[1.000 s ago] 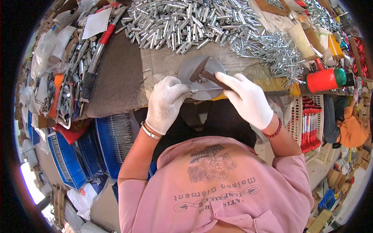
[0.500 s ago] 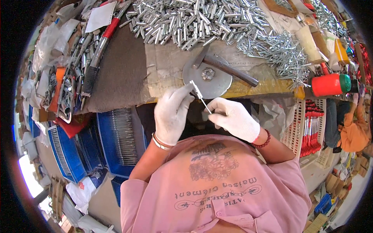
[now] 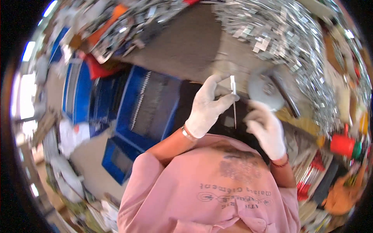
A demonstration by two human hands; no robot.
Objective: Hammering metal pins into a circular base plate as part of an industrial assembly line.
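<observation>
Pinched between the thumb and fingers of the gloved left hand is a thin metal pin, held upright just above the person's chest, its flat upper end poking above the fingertips and its point hanging below them. Just beside it, the right hand, also in a white glove, is loosely curled with its fingers near the pin's lower end; blur hides whether it touches or holds anything. Both forearms rise out of a pink shirt. Beyond the hands lies a round grey metal disc on the workbench, close to the right hand. Farther off, a heap of shiny metal pieces covers the bench top. To the left stand blue crates, and a red can sits at the right.
</observation>
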